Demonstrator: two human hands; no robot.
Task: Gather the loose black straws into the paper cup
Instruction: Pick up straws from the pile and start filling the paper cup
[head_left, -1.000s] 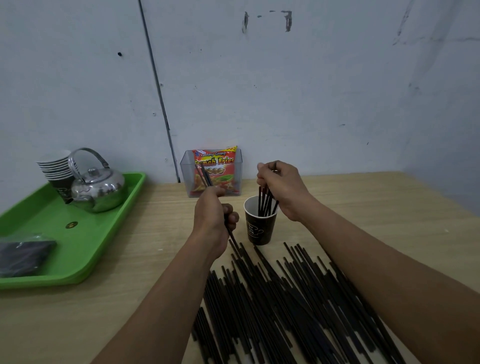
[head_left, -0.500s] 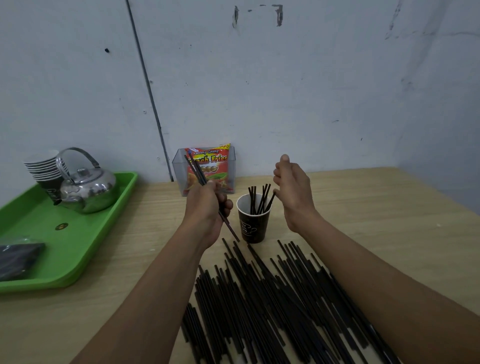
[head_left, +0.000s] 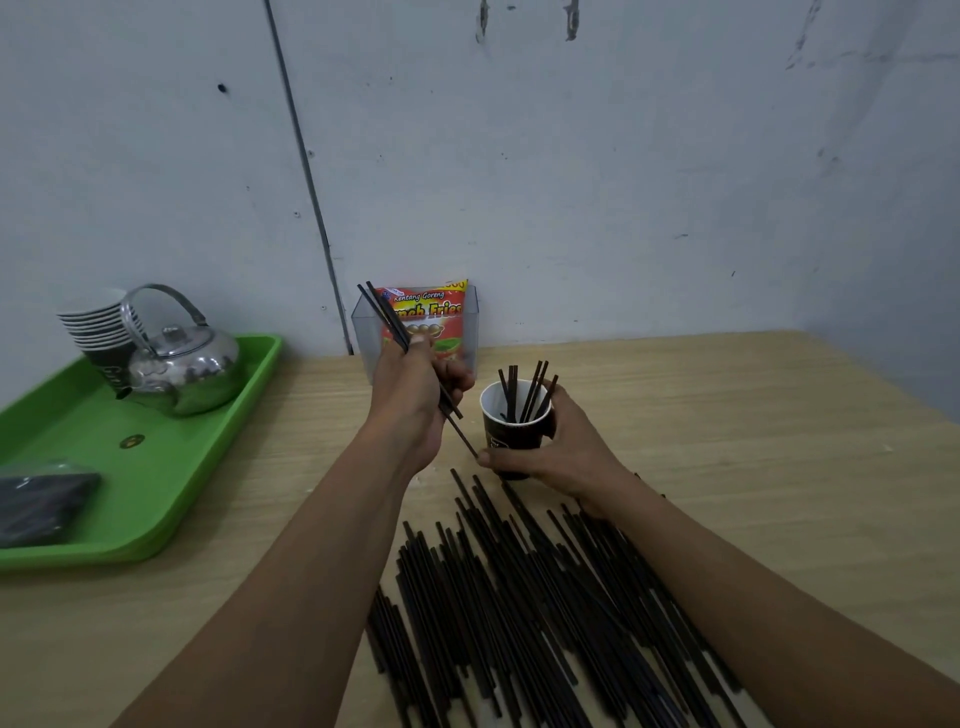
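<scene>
A black paper cup (head_left: 511, 428) with a white inside stands on the wooden table, with several black straws upright in it. My right hand (head_left: 563, 452) is wrapped around the cup's right side and base. Just left of the cup, my left hand (head_left: 415, 395) is closed on a few black straws (head_left: 387, 317) that slant up to the left; their lower ends point down beside the cup. A big pile of loose black straws (head_left: 524, 608) lies on the table in front of the cup, between my forearms.
A green tray (head_left: 156, 478) at the left carries a steel kettle (head_left: 182, 364), a stack of paper cups (head_left: 98, 325) and a dark packet (head_left: 41, 501). A clear box with a snack bag (head_left: 428, 325) stands against the wall behind the cup.
My right hand let go of straws into the cup, lifted open, then came down and gripped the cup. My left hand rose slightly with its straws.
</scene>
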